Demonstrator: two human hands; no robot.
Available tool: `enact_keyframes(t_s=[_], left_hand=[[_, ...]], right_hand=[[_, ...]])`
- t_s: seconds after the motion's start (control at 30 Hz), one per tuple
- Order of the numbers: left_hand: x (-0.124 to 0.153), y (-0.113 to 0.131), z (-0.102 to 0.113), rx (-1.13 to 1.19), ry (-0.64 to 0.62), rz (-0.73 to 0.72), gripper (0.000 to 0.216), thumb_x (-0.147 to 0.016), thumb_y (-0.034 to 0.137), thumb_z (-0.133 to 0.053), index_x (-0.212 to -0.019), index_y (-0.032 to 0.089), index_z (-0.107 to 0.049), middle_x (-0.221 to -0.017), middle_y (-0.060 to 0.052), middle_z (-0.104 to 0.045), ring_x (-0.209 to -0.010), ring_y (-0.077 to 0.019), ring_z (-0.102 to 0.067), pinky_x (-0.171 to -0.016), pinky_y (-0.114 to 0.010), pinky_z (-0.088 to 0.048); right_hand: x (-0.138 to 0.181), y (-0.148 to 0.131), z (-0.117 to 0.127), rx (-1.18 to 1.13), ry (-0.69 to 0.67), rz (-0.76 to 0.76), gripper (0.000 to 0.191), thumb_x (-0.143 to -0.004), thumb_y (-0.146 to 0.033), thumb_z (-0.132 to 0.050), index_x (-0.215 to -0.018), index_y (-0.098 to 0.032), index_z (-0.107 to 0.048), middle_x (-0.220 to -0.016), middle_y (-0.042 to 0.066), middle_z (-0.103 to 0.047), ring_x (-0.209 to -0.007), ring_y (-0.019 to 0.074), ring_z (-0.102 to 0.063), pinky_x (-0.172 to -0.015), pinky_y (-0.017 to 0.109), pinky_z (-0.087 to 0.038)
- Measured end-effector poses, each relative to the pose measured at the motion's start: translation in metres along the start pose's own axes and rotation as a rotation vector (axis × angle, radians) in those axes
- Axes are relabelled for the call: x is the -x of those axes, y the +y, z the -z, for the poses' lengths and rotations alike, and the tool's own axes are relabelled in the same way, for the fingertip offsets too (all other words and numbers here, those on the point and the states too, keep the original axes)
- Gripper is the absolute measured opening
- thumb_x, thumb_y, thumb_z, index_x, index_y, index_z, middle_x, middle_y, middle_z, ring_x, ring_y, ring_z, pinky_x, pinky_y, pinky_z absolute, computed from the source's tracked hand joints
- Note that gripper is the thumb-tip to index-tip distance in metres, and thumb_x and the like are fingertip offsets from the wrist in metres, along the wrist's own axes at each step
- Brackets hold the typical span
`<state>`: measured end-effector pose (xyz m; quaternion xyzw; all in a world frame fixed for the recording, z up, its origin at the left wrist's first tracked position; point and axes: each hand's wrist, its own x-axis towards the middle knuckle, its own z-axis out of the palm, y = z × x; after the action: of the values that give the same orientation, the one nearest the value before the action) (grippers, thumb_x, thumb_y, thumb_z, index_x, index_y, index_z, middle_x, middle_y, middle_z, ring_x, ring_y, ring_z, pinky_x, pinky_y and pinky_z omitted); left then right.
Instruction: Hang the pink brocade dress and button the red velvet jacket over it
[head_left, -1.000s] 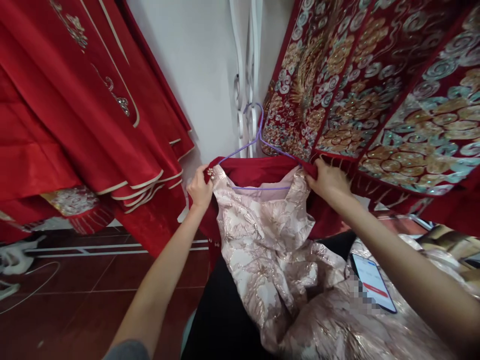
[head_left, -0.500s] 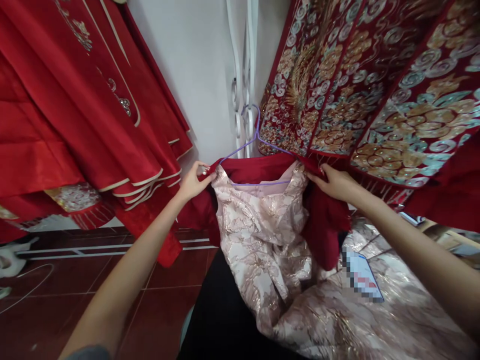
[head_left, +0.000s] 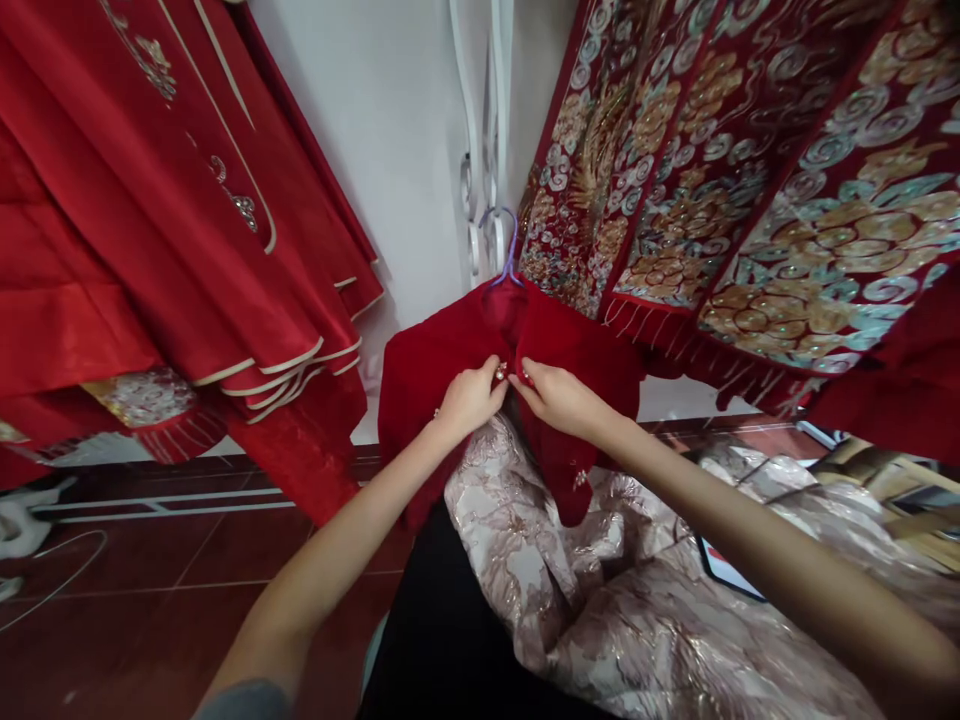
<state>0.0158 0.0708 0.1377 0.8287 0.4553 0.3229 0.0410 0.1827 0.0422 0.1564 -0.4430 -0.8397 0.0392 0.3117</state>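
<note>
A dark red jacket [head_left: 427, 370] hangs on a purple hanger [head_left: 513, 245] over a pale pink and gold brocade dress [head_left: 502, 520]. My left hand [head_left: 474, 398] pinches one front edge of the jacket, beside a pearl-like button. Close against it, my right hand [head_left: 559, 395] pinches the other front edge, also at a small pearly button. The two edges nearly meet between my fingertips. Jacket cloth hides the dress's bodice, while its skirt spreads below and to the right. More pearly trim shows on the sleeve at lower right.
White scrolled metalwork [head_left: 487, 130] stands behind the hanger. Red garments [head_left: 247, 250] hang at left, an embroidered red garment [head_left: 750, 170] at right. A phone [head_left: 724, 570] lies on the skirt, partly behind my right forearm. A white rail [head_left: 172, 503] runs low above the tiled floor [head_left: 150, 640].
Both hands have moved inward from the shoulders to the middle, bringing the jacket's front edges together. The jacket now covers the dress's bodice and the hanger's arms.
</note>
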Motion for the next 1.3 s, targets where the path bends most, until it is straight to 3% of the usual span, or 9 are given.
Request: enact_keyframes(t_s=[0.07,0.17,0.27,0.37,0.47,0.6,0.93,1.1,1.3], left_hand=[[0.002,-0.001,0.001,-0.021,0.064,0.003,0.005,-0.082,0.023,-0.053,-0.086,0.022,-0.051,-0.071,-0.005,-0.06,-0.068,-0.0226,-0.062,-0.062,-0.031,-0.043],[0.006,-0.006,0.006,0.099,0.242,-0.003,0.015,-0.077,0.017,-0.058,-0.089,0.021,-0.049,-0.084,-0.005,-0.059,-0.077,-0.0192,-0.061,-0.069,-0.03,-0.047],[0.013,-0.008,0.008,0.3,0.379,0.02,0.025,-0.075,0.015,-0.06,-0.094,0.022,-0.046,-0.088,-0.002,-0.058,-0.079,-0.0139,-0.06,-0.072,-0.027,-0.05],[0.02,-0.006,0.008,0.375,0.36,0.029,0.019,-0.074,0.014,-0.06,-0.088,0.021,-0.049,-0.088,-0.001,-0.058,-0.08,-0.0121,-0.06,-0.073,-0.025,-0.051],[0.022,-0.005,0.008,0.427,0.323,0.061,0.014,-0.076,0.014,-0.058,-0.087,0.021,-0.052,-0.091,-0.002,-0.061,-0.082,-0.0125,-0.062,-0.071,-0.025,-0.053],[0.02,-0.005,0.01,0.471,0.311,0.077,0.012,-0.076,0.015,-0.058,-0.084,0.02,-0.052,-0.088,-0.002,-0.062,-0.081,-0.0124,-0.062,-0.07,-0.024,-0.053],[0.014,0.0,0.018,0.326,0.19,-0.04,0.018,-0.074,0.007,-0.052,-0.085,0.022,-0.053,-0.087,-0.001,-0.055,-0.077,-0.0125,-0.058,-0.07,-0.025,-0.05],[0.017,0.001,0.025,0.297,0.123,-0.061,0.015,-0.077,0.019,-0.057,-0.091,0.023,-0.057,-0.093,-0.003,-0.055,-0.079,-0.0135,-0.057,-0.069,-0.025,-0.051],[0.009,0.002,0.033,0.216,0.087,-0.107,0.014,-0.082,0.035,-0.058,-0.083,0.022,-0.061,-0.085,-0.002,-0.056,-0.074,-0.0136,-0.057,-0.062,-0.024,-0.048]], right_hand=[[0.005,0.002,0.005,-0.048,0.206,-0.092,0.012,-0.09,-0.028,-0.041,-0.097,-0.019,-0.042,-0.084,0.009,-0.058,-0.07,0.0206,-0.059,-0.064,0.032,-0.046],[0.007,0.014,0.016,-0.237,0.471,-0.193,0.029,-0.082,-0.028,-0.052,-0.106,-0.02,-0.038,-0.097,0.009,-0.056,-0.075,0.0179,-0.06,-0.065,0.03,-0.049],[0.008,0.022,0.019,-0.479,0.351,-0.225,0.029,-0.074,-0.033,-0.063,-0.092,-0.023,-0.042,-0.087,0.003,-0.057,-0.068,0.0139,-0.058,-0.061,0.027,-0.051],[0.01,0.02,0.014,-0.645,0.16,-0.203,0.034,-0.068,-0.035,-0.071,-0.086,-0.022,-0.045,-0.082,0.002,-0.06,-0.069,0.0138,-0.06,-0.064,0.028,-0.054],[0.012,0.011,0.007,-0.676,0.095,-0.154,0.031,-0.073,-0.036,-0.069,-0.092,-0.02,-0.051,-0.092,0.005,-0.064,-0.08,0.0164,-0.064,-0.075,0.032,-0.056],[0.008,-0.001,0.004,-0.531,0.104,-0.058,0.017,-0.084,-0.033,-0.056,-0.096,-0.02,-0.059,-0.094,0.006,-0.065,-0.087,0.0171,-0.064,-0.078,0.034,-0.057],[-0.004,-0.011,0.0,-0.266,0.17,-0.005,0.016,-0.087,-0.023,-0.05,-0.1,-0.023,-0.06,-0.097,0.005,-0.064,-0.087,0.0185,-0.063,-0.075,0.034,-0.056],[-0.003,-0.009,-0.001,-0.248,0.179,-0.015,0.018,-0.087,-0.023,-0.05,-0.1,-0.024,-0.061,-0.099,0.005,-0.065,-0.088,0.0194,-0.063,-0.077,0.035,-0.055],[-0.005,-0.007,0.004,-0.32,0.183,-0.007,0.014,-0.084,-0.024,-0.055,-0.094,-0.021,-0.064,-0.093,0.004,-0.067,-0.084,0.0177,-0.065,-0.069,0.03,-0.056]])
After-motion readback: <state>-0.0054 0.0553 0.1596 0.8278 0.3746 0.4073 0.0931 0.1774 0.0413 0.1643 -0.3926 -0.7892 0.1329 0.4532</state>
